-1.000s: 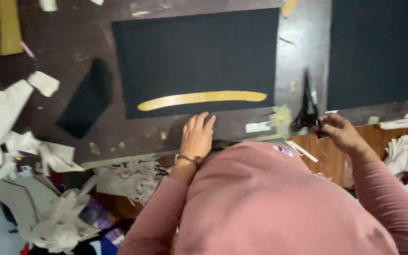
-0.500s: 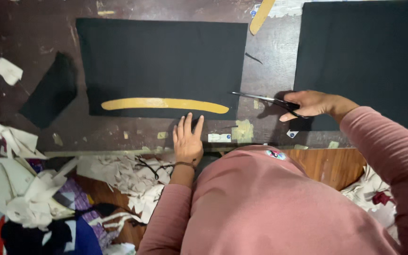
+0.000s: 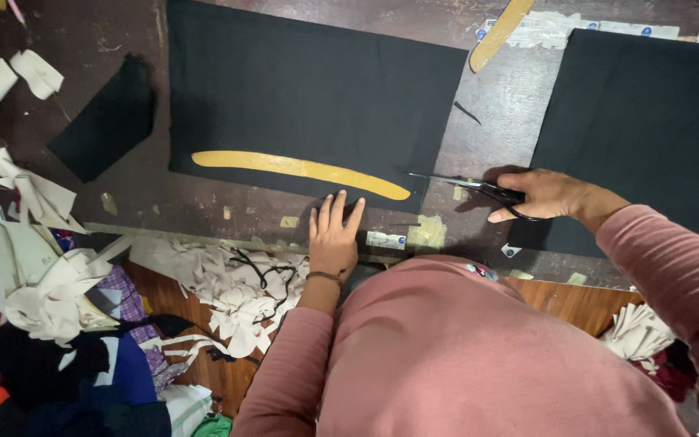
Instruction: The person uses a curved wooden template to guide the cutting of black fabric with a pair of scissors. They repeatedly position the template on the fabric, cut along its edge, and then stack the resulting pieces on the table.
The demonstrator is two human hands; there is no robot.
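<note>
A large black fabric sheet (image 3: pixel 309 97) lies flat on the dark wooden table (image 3: pixel 495 105). A long curved yellow pattern strip (image 3: pixel 301 168) rests along its near edge. My left hand (image 3: pixel 333 235) lies flat with fingers spread on the table at the sheet's near edge, just below the strip's right end. My right hand (image 3: pixel 548 196) grips black-handled scissors (image 3: pixel 467 185), whose blades point left at the sheet's lower right corner. Pink sleeves cover both arms.
A second black sheet (image 3: pixel 649 129) lies to the right and a small black offcut (image 3: pixel 107 117) to the left. Another yellow strip (image 3: pixel 499 32) sits at the top. Pale fabric scraps (image 3: pixel 240 291) and clothes are piled on the floor below the table edge.
My right hand has swung the scissors from upright at the far right to horizontal, blades now at the sheet's corner. My left hand stays by the near edge. The view has shifted.
</note>
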